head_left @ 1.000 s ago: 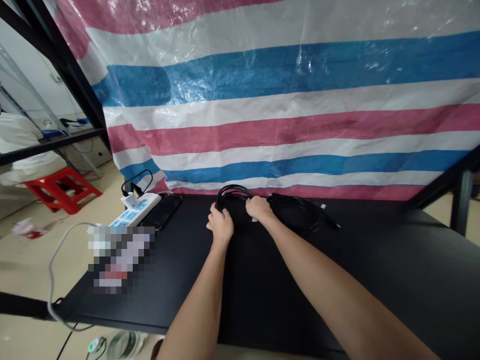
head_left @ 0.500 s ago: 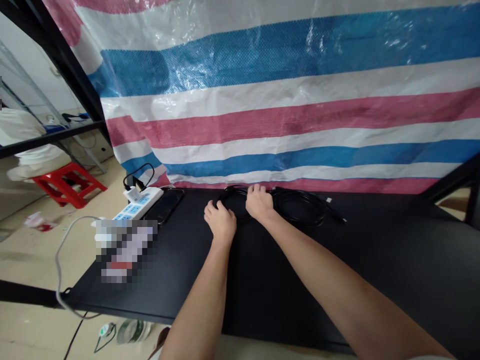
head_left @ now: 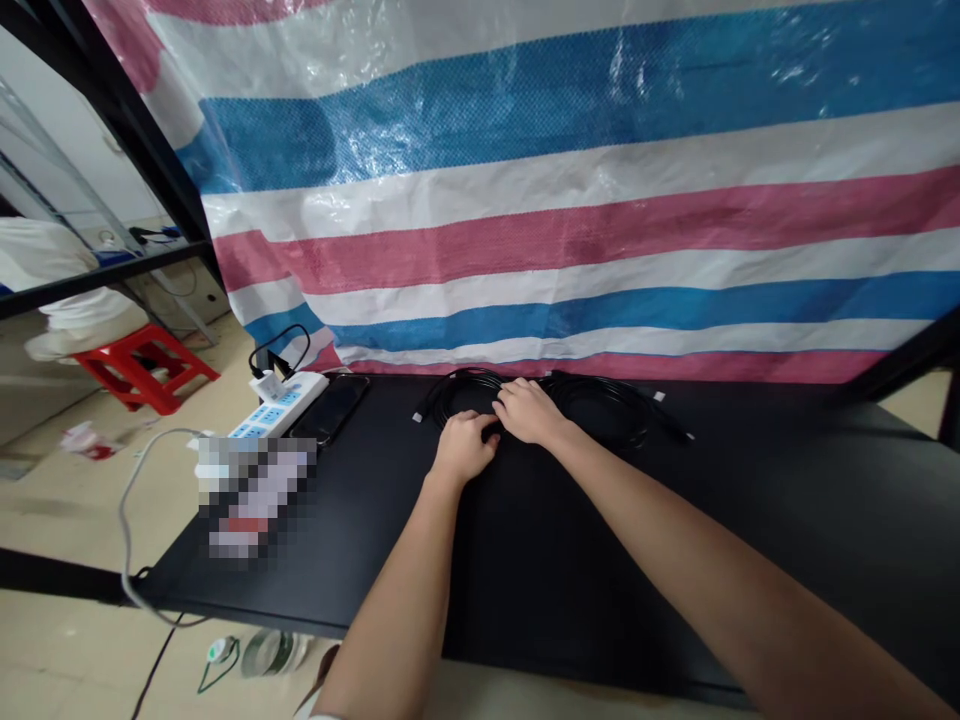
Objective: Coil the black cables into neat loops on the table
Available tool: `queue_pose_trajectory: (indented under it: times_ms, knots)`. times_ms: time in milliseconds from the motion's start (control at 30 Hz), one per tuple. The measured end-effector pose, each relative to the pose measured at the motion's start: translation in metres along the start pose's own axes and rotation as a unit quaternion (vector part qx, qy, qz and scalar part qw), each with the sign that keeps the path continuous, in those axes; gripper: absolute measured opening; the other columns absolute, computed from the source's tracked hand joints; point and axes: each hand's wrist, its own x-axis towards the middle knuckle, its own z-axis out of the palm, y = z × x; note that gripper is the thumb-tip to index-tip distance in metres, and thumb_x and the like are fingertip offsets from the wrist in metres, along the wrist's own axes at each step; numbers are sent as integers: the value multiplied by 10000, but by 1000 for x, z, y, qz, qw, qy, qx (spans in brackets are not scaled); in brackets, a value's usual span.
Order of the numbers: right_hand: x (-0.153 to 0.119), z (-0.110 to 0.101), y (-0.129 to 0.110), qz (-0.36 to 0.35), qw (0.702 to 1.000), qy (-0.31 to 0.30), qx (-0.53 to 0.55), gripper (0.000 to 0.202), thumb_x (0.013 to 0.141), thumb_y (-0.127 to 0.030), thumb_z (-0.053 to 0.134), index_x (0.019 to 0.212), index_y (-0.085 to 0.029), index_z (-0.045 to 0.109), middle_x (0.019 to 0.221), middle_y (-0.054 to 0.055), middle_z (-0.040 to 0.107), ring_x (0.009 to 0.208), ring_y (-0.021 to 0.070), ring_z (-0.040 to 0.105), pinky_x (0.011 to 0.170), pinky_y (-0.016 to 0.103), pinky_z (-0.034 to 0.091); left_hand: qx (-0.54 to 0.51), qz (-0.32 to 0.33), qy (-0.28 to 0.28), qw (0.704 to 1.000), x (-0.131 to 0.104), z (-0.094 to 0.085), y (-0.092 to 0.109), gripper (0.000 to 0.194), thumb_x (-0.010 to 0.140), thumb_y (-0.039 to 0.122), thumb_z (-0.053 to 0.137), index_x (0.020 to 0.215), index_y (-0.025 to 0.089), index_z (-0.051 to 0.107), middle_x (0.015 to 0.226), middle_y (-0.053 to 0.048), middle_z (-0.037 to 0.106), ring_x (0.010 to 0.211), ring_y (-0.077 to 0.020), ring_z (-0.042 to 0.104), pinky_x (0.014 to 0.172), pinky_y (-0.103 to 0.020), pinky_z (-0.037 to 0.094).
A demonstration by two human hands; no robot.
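Two coils of black cable lie side by side near the back of the black table (head_left: 570,560). My left hand (head_left: 465,447) is at the near edge of the left cable coil (head_left: 448,390), its fingers and thumb curled round the strands. On that coil's right side, my right hand (head_left: 529,412) has its fingers bent over the cable and hides part of it. The right cable coil (head_left: 600,402) lies just beyond my right hand, with a plug end (head_left: 690,436) pointing right. A pale-tipped connector (head_left: 418,416) sticks out left of the left coil.
A white power strip (head_left: 281,405) with plugs and a dark phone (head_left: 330,408) lie on the left, near a blurred-out item (head_left: 259,500). A striped plastic sheet (head_left: 562,240) hangs behind the table. A person in white (head_left: 82,300) sits on a red stool (head_left: 146,365).
My left hand has moved right and nearer me, from the left coil's left side to its near edge. The connector there now shows. My right hand has shifted slightly right and nearer.
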Motion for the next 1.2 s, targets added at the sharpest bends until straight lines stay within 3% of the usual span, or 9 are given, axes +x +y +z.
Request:
queue_pose_trajectory:
  times_ms: [167,333,500,633,767,933,1067,1133,1200]
  knots:
    - [-17,3,15,-25,998,42,45,307,909,-230,418,1067,-153,669,1207,121,641,1138,246,531,951,381,381,4,26,-21,999,0,3,0,275,574,23,599,690,248,706,807,-58,692,861,-247,636,968,-397,443]
    - [-43,2,48,18,977,182,111,238,859,-238,466,935,-191,687,1022,97,699,1012,246,583,911,395,414,59,84,-23,994,-2,8,-5,398,615,14,568,921,226,708,893,-80,687,867,-240,643,866,-367,496]
    - [-72,5,90,123,925,331,143,167,793,-258,488,733,-226,640,816,75,691,842,251,597,814,409,452,141,134,20,981,-2,13,-8,117,738,203,625,798,214,725,799,-71,663,769,-208,641,816,-361,507]
    - [-88,12,110,242,870,404,145,116,710,-245,493,634,-227,578,718,76,657,765,258,581,780,430,450,200,138,13,970,0,13,-10,167,782,174,575,798,202,738,815,-68,671,793,-199,647,825,-369,512]
    - [-95,10,116,356,841,376,153,60,650,-261,534,655,-219,576,723,89,639,800,284,582,784,446,447,197,152,16,968,0,11,-12,232,738,109,578,879,201,738,843,-64,679,800,-194,656,791,-347,537]
    - [-99,-5,116,517,802,218,206,204,621,-419,637,651,-221,598,671,104,611,775,338,611,678,451,462,163,171,45,971,-1,12,-9,162,749,153,578,795,190,729,820,-64,671,775,-185,659,774,-335,548]
    - [-100,-8,120,508,806,178,245,203,585,-399,689,518,-241,580,567,72,579,711,313,619,640,409,457,145,153,102,972,0,11,-7,168,773,217,578,870,193,712,886,-70,665,842,-198,657,800,-340,544]
    - [-101,-6,123,493,800,191,284,203,577,-342,694,462,-240,561,505,43,556,638,263,602,598,364,444,136,136,124,974,0,10,-8,178,782,237,572,895,194,702,919,-74,659,868,-204,652,806,-342,542]
    - [-101,-1,127,474,775,228,351,206,566,-306,699,442,-227,554,448,11,523,545,205,557,521,314,411,128,119,137,975,0,10,-9,181,786,250,569,906,199,694,934,-74,651,880,-207,647,805,-344,542]
